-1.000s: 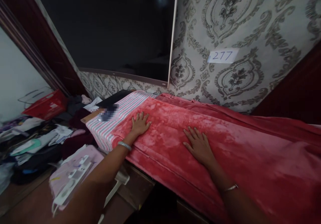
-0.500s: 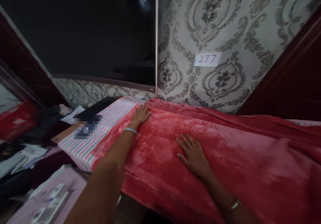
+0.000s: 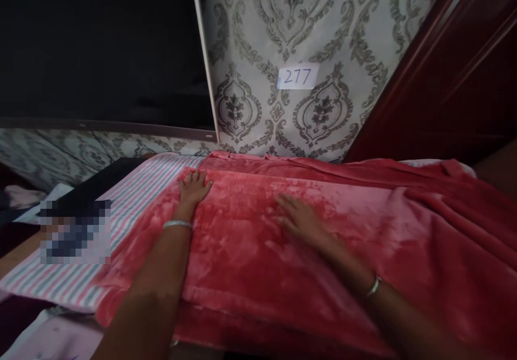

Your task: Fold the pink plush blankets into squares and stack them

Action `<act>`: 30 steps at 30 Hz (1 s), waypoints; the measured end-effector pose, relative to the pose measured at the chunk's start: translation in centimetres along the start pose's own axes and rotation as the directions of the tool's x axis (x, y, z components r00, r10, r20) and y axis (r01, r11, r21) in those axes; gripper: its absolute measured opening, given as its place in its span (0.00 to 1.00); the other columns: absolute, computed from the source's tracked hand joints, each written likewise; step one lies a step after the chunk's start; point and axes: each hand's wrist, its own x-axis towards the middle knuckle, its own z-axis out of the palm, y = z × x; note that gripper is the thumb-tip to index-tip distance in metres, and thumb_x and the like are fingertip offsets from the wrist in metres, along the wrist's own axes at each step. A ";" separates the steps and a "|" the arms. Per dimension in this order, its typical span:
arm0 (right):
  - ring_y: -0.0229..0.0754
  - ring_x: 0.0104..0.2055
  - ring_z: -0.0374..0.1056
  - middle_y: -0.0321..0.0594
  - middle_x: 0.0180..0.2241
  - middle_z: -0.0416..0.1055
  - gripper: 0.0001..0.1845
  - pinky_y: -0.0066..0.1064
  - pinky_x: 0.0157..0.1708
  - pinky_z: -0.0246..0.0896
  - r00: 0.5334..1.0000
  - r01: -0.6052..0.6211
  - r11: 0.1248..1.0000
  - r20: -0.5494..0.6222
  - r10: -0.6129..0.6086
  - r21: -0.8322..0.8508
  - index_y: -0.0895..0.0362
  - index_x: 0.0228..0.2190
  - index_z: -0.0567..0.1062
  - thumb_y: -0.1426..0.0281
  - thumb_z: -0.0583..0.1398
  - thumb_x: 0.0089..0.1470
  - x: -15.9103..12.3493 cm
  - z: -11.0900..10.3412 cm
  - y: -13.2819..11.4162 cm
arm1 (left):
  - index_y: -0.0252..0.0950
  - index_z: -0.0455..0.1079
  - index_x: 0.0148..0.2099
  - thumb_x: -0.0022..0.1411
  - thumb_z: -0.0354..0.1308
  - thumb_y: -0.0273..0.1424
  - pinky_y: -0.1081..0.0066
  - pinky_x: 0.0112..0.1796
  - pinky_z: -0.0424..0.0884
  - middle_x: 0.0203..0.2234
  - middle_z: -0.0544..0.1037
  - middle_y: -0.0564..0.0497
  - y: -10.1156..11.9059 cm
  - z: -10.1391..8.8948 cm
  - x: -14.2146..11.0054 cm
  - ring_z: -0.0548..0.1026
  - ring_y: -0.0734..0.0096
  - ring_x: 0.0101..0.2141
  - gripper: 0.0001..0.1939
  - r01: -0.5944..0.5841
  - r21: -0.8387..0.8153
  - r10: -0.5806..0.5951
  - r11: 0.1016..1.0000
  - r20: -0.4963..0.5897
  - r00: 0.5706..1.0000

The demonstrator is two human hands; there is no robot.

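The red plush blanket lies lengthwise below the patterned wall, spread over the right part of the striped cloth. Its middle is mostly flat; raised folds run across the right end, and a darker red strip lies along the rear. Both hands of the person are positioned on the blanket side of the cloth boundary, with the 2 arms reaching in from the near edge. Left hand: palm down on the blanket near its left rear edge, fingers spread and clasping nothing. A pale bracelet encircles this wrist. Right hand: over the middle of the blanket, fingers extended and free of any grasp; motion blur prevents me from confirming full palm contact. A thin bracelet encircles the right forearm near the wrist. From where I stand, a dark screen occupies the wall at upper left, and 1 white card marked 277 is fixed to the wallpaper. A dark red panel slopes at upper right. A black flat object lies beside the striped cloth; a pixelated patch obscures an item near it.
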 end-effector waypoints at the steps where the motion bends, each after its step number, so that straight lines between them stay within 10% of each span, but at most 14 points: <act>1: 0.51 0.74 0.49 0.46 0.73 0.51 0.32 0.52 0.70 0.47 0.998 -0.053 0.998 -0.046 0.051 -0.035 0.52 0.71 0.59 0.58 0.48 0.70 0.5 -0.7 1.3 | 0.39 0.51 0.76 0.73 0.37 0.47 0.37 0.67 0.45 0.75 0.49 0.42 0.0 -0.1 0.1 0.46 0.49 0.73 0.35 0.002 0.000 -0.002 1.000 0.002 1.000; 7: 0.54 0.75 0.44 0.45 0.74 0.48 0.32 0.60 0.69 0.45 0.888 -0.458 0.860 -0.075 0.453 -0.224 0.53 0.71 0.58 0.58 0.46 0.71 0.7 -1.1 8.0 | 0.40 0.49 0.76 0.72 0.38 0.48 0.37 0.67 0.47 0.75 0.47 0.43 0.2 -0.5 0.3 0.46 0.47 0.73 0.36 -0.012 -0.026 0.013 1.000 0.036 0.999; 17: 0.53 0.75 0.44 0.44 0.74 0.48 0.33 0.60 0.68 0.48 0.889 -0.457 0.858 -0.090 0.449 -0.236 0.49 0.71 0.57 0.52 0.44 0.71 0.4 0.3 9.3 | 0.35 0.61 0.71 0.69 0.42 0.50 0.36 0.64 0.53 0.68 0.64 0.34 0.1 -0.7 0.1 0.54 0.40 0.70 0.37 0.062 -0.043 -0.067 0.997 -0.138 0.988; 22: 0.55 0.75 0.45 0.45 0.74 0.49 0.34 0.61 0.67 0.47 0.890 -0.456 0.869 -0.077 0.450 -0.192 0.49 0.70 0.59 0.52 0.45 0.70 0.5 0.2 9.3 | 0.37 0.64 0.69 0.71 0.43 0.46 0.41 0.68 0.48 0.69 0.64 0.38 2.9 -1.7 -1.1 0.55 0.48 0.71 0.32 -0.166 -0.005 0.161 0.986 -0.204 0.966; 26: 0.55 0.75 0.45 0.44 0.74 0.48 0.34 0.60 0.68 0.47 0.886 -0.463 0.867 -0.081 0.456 -0.186 0.48 0.70 0.59 0.51 0.45 0.70 0.5 0.4 9.5 | 0.45 0.56 0.74 0.73 0.44 0.47 0.43 0.69 0.44 0.73 0.56 0.45 6.4 -0.8 -2.1 0.49 0.53 0.73 0.32 -0.464 0.002 0.464 0.886 -0.059 0.884; 30: 0.56 0.74 0.46 0.45 0.74 0.50 0.34 0.62 0.67 0.47 0.893 -0.450 0.875 -0.092 0.440 -0.182 0.48 0.70 0.58 0.51 0.45 0.69 0.6 0.7 9.7 | 0.44 0.50 0.76 0.73 0.42 0.51 0.42 0.69 0.43 0.75 0.48 0.44 7.2 0.3 -2.1 0.44 0.52 0.74 0.35 -0.421 -0.049 0.424 0.906 0.120 0.898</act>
